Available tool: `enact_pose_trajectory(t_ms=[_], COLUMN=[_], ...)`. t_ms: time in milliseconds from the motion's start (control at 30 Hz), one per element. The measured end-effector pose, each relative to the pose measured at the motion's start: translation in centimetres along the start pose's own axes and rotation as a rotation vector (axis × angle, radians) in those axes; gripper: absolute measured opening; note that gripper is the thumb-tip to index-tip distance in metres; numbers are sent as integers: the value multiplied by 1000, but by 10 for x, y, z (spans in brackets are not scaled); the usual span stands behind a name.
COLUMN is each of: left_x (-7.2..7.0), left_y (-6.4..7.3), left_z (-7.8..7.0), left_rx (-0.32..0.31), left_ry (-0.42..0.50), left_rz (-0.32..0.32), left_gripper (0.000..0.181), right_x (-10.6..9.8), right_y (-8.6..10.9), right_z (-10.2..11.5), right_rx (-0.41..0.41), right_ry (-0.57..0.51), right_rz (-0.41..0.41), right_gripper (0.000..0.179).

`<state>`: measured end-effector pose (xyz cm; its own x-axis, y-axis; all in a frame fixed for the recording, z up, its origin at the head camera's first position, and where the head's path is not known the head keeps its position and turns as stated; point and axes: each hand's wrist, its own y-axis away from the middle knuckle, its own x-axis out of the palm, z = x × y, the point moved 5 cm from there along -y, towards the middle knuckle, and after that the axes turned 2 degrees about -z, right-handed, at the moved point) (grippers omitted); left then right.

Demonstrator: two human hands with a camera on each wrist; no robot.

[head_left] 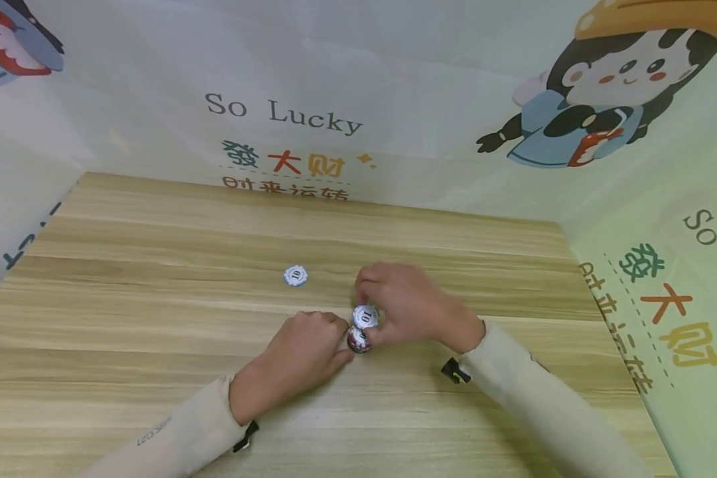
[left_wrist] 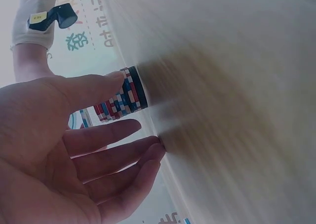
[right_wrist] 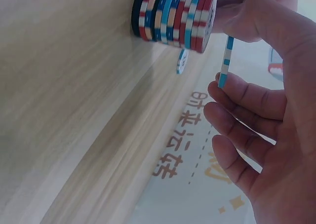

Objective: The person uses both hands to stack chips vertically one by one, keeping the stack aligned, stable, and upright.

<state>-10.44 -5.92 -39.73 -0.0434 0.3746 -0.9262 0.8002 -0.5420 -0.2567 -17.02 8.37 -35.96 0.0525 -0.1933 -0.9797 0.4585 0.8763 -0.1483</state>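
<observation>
A stack of poker chips [head_left: 358,340] stands on the wooden table, with red, white, blue and dark edges showing in both wrist views. My right hand [head_left: 403,302] pinches one blue-and-white poker chip [head_left: 366,316], marked 10, between thumb and fingers. In the right wrist view this held chip [right_wrist: 225,62] is edge-on, apart from the top of the stack [right_wrist: 173,19]. My left hand [head_left: 301,348] is at the stack's left side. In the left wrist view its thumb overlaps the stack [left_wrist: 121,98], while its loosely bent fingers lie below, their tips close to the tabletop.
Another blue-and-white chip [head_left: 295,275] lies flat on the table [head_left: 155,265], to the left and farther back. Printed sheets [head_left: 424,133] with cartoon figures and lettering rise behind the table and at both sides. Small black clips [head_left: 456,371] are at the sleeve cuffs.
</observation>
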Motion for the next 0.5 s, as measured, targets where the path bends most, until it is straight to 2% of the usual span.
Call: enact_pose_trajectory(t_ms=[500], left_x=[-1], left_y=[1], left_z=[0], left_rx=[6], left_ry=[13], left_rz=[-3], left_gripper=[30], right_x=[6], right_y=[8], right_z=[12], right_rx=[1], right_ry=[-21], right_rz=[29], right_gripper=[33])
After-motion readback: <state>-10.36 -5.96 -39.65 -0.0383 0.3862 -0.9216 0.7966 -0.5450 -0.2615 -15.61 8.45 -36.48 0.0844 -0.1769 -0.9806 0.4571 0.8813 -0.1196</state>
